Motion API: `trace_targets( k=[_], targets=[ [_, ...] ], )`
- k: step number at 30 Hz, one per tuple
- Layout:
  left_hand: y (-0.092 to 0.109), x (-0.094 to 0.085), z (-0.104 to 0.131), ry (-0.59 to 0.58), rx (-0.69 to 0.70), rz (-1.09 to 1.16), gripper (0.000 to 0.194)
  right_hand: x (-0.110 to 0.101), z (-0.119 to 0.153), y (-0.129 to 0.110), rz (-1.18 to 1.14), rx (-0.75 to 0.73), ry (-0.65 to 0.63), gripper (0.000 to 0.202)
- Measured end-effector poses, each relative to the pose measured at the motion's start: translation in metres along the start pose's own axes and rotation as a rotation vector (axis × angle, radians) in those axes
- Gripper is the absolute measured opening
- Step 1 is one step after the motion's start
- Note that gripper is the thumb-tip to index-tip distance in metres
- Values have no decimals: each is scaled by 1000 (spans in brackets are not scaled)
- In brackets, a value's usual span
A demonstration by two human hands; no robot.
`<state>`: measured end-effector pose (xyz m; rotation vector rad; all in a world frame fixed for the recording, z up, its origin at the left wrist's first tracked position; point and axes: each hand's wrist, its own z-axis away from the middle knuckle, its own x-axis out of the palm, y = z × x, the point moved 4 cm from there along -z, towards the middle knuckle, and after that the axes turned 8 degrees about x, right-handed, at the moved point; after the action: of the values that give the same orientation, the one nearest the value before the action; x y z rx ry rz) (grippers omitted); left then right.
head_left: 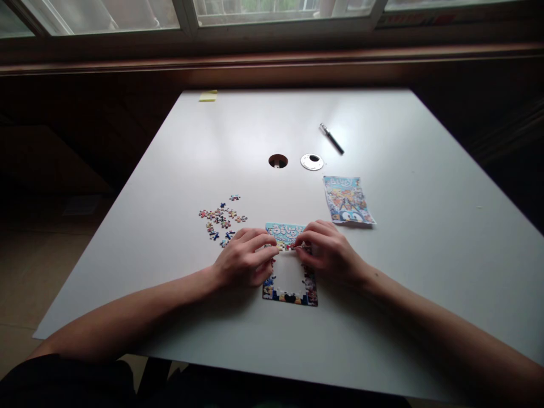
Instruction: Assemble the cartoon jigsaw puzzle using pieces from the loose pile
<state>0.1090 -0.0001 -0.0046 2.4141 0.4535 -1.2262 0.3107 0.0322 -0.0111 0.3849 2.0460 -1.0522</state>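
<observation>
On the near part of the white table (403,249), a puzzle (289,298) lies flat, its joined border framing a bare middle. The left hand (244,258) and right hand (334,249) flank its far part, fingers bent inward – probably to steady pieces there; whether either pinches one, I cannot tell. Loose pieces (221,219) lie left, seemingly for easy reach. Farther right, a printed sheet (348,198) lies face up – perhaps for viewing. Beyond it is a pen (332,139).

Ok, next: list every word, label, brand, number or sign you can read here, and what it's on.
"BLUEY": title on the partly assembled jigsaw puzzle, slightly blurred.
"BLUEY": title on the printed picture sheet, also soft.
Unreadable: the puzzle's smaller second line, partly hidden by a hand; any marking on the pen.
</observation>
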Motion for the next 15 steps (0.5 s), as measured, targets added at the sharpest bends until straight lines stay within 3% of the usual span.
trace_targets(
  k=[15],
  targets=[
    [2,3,-2,-83,-6,10,24,4,-2,0,35,9,-70,4]
  ],
)
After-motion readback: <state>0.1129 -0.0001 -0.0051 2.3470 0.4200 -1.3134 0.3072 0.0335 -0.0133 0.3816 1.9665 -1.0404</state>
